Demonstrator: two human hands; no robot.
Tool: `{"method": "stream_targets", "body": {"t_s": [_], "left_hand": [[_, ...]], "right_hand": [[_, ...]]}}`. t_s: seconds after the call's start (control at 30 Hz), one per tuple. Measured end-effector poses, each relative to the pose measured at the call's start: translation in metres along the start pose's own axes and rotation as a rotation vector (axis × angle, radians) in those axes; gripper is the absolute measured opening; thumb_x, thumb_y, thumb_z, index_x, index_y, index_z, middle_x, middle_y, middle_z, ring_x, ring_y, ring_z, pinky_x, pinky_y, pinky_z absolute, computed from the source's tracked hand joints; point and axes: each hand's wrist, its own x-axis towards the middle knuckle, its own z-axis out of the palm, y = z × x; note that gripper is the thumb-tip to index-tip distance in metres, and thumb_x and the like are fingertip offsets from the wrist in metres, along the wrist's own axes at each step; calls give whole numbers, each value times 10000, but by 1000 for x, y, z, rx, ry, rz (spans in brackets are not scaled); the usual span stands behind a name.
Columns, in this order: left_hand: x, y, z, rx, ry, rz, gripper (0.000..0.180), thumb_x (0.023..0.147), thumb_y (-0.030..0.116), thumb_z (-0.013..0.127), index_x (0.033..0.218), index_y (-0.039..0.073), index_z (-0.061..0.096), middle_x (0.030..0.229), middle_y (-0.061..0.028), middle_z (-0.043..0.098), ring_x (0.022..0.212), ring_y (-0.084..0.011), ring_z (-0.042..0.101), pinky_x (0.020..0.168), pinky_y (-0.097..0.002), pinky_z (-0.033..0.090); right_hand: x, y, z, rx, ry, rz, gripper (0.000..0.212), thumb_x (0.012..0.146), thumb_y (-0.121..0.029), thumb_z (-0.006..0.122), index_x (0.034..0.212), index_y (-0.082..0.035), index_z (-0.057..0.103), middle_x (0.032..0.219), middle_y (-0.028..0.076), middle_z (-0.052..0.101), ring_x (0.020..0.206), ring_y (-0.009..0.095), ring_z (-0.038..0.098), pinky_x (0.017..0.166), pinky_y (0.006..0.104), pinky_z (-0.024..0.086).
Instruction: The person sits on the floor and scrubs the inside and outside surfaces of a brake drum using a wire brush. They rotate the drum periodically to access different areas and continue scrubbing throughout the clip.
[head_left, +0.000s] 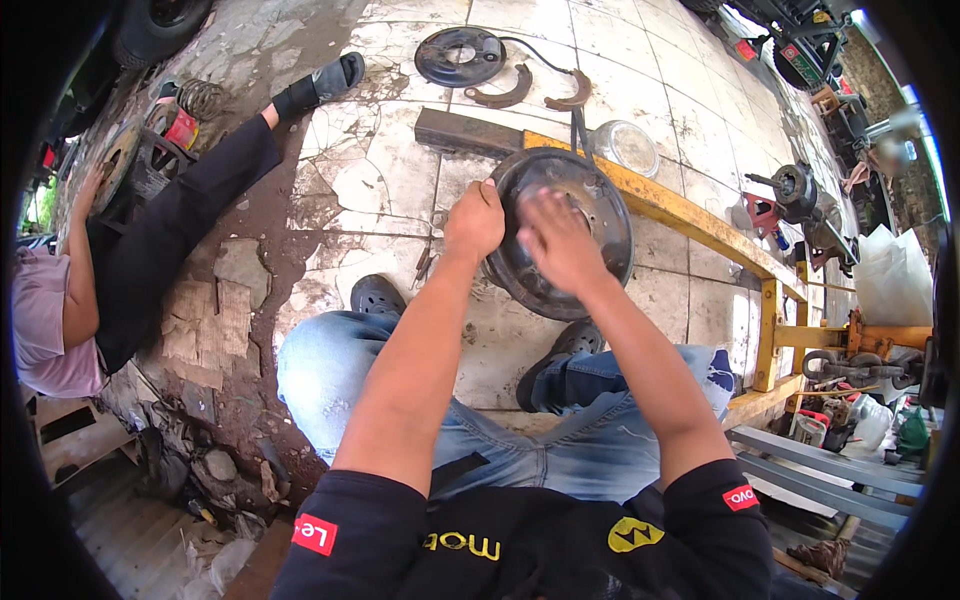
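Observation:
A dark round brake backing plate (610, 215) is tilted up in front of me, between my knees. My left hand (475, 222) is closed on its left rim, thumb on top. Across the plate's face lies my right hand (560, 240), fingers stretched out and a little blurred; whether a small thing is under the palm is hidden. On the tiles beyond are a second backing plate (440, 62) with a black cable and two curved brake shoes, one (507, 92) left and one (570, 95) right.
A yellow steel beam (690, 215) with a dark end piece (465, 133) runs behind the plate to the right. Near it sits a round clear dish (627, 148). Another person (180, 220) sits at left by a coil spring (201, 99). A hub assembly (797, 190) stands at right.

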Motion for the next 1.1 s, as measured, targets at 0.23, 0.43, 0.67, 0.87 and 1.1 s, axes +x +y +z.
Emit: {"method": "stream_targets", "body": {"t_s": [0.23, 0.43, 0.67, 0.87, 1.1], "left_hand": [[2, -5, 4, -29, 31, 28, 512, 1009, 389, 271, 1080, -9, 584, 1093, -296, 612, 1062, -474, 555, 922, -513, 426], [0, -2, 5, -4, 10, 41, 525, 1002, 407, 256, 1130, 15, 581, 1126, -270, 620, 1080, -454, 564, 943, -516, 423], [1, -4, 4, 6, 30, 57, 517, 1003, 404, 270, 1124, 8, 580, 1103, -283, 624, 1062, -463, 570, 934, -513, 431], [3, -1, 4, 5, 22, 74, 516, 1004, 399, 269, 1120, 3, 578, 1091, -283, 627, 1044, -465, 577, 924, -511, 439], [4, -6, 8, -5, 42, 97, 507, 1005, 390, 282, 1103, -2, 588, 1087, -283, 626, 1047, -460, 574, 916, -511, 438]], "right_hand": [[0, 3, -1, -96, -33, -33, 654, 980, -528, 357, 1439, -62, 356, 1524, 209, 285, 1417, 386, 257, 1148, 487, 241], [-1, 21, 0, 3, 12, 84, 653, 979, -514, 369, 1419, -31, 367, 1512, 227, 296, 1409, 406, 265, 1141, 502, 252], [2, 4, -10, -78, -81, 40, 648, 983, -519, 361, 1436, -56, 364, 1512, 212, 309, 1420, 384, 252, 1150, 482, 239], [4, 20, 1, -14, 62, 83, 496, 996, -379, 402, 1372, -60, 459, 1486, 180, 376, 1372, 366, 357, 1119, 483, 299], [-45, 23, -40, 41, 122, -173, 402, 978, -268, 449, 1306, -49, 529, 1373, 177, 514, 1296, 353, 457, 1080, 428, 371]]}}
